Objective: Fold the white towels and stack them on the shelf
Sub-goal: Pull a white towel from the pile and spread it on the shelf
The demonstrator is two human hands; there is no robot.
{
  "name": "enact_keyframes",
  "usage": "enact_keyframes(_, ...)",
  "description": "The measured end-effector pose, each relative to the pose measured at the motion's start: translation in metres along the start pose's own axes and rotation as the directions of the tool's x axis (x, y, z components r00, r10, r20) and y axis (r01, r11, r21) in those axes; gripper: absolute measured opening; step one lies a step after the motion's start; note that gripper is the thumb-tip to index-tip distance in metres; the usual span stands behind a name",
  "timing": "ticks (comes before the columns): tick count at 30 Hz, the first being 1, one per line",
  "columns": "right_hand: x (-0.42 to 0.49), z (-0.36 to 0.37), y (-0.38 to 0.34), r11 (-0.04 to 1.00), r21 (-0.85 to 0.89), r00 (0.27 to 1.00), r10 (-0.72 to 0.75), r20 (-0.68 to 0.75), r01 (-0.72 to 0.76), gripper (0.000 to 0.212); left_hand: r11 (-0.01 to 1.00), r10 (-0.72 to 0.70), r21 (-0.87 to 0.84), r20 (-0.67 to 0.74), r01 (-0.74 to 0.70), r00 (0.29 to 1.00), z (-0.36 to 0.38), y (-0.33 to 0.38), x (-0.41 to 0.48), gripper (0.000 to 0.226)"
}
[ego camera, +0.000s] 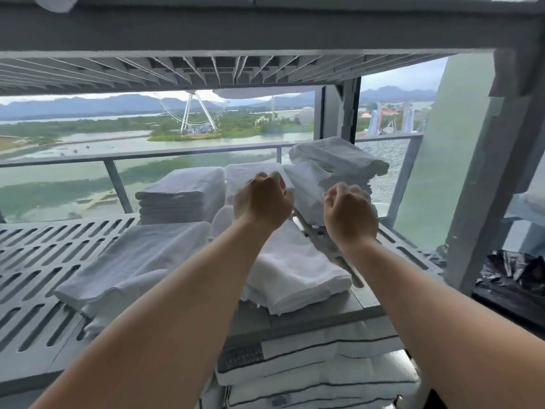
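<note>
Both arms reach forward over a grey slotted shelf (38, 261). My left hand (262, 199) is closed on the near edge of a white towel (247, 175) at the back middle of the shelf. My right hand (349, 211) grips the rumpled white towel pile (336, 160) at the back right. To the left of these stands a neat stack of folded white towels (182, 193). Two loosely folded towels lie nearer me: one at front left (132, 261), one under my forearms (295, 270).
Another slotted shelf (206, 69) runs overhead. Below the shelf edge sit white pillows with dark stripes (309, 367). A black plastic bag (513, 276) lies at right beside a grey upright post (483, 172). Behind the shelf are a glass balcony railing and a window.
</note>
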State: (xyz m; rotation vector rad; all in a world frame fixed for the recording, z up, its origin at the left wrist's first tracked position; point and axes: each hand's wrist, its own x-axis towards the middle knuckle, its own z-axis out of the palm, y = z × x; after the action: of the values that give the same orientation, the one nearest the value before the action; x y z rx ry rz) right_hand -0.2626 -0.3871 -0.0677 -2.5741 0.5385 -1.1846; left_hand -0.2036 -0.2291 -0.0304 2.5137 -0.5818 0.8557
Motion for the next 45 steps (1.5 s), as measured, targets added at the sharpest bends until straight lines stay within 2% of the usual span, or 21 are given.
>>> enact_keyframes(4,0.032,0.006,0.030,0.999,-0.011,0.998,-0.048,-0.034,0.048,0.025,0.999,-0.048,0.010,0.044,0.048,0.998,0.028,0.025,0.021,0.032)
enact_keyframes(13,0.101,0.027,0.084,0.987,-0.035,0.988,-0.154,0.011,0.155,0.031,0.993,-0.110,0.045,0.114,0.105,0.987,0.094,0.076,0.068,0.038)
enact_keyframes(20,0.129,0.051,0.095,0.990,-0.058,0.991,-0.123,0.059,0.126,0.033,0.989,-0.134,0.087,0.144,0.122,0.980,0.116,0.087,0.091,0.038)
enact_keyframes(23,0.133,0.058,0.092,0.993,-0.084,0.995,-0.083,0.047,0.087,0.028,0.995,-0.083,0.071,0.093,0.076,0.992,0.120,0.086,0.097,0.029)
enact_keyframes(30,0.145,0.067,0.094,0.995,-0.072,0.998,-0.064,-0.029,0.062,0.018,0.998,-0.038,0.048,-0.006,0.038,0.999,0.122,0.079,0.106,0.025)
enact_keyframes(35,0.151,0.065,0.089,0.997,0.004,0.991,-0.076,-0.114,0.077,0.016,0.998,-0.028,-0.049,-0.053,0.025,0.998,0.120,0.075,0.104,0.024)
enact_keyframes(42,0.145,0.047,0.077,0.983,0.172,0.975,-0.032,-0.218,0.070,0.018,0.980,-0.083,-0.196,-0.243,0.034,0.966,0.109,0.076,0.081,0.024)
enact_keyframes(45,0.133,0.042,0.076,0.971,0.213,0.972,-0.061,-0.226,0.111,0.018,0.975,-0.095,-0.221,-0.301,0.028,0.949,0.103,0.081,0.063,0.021)
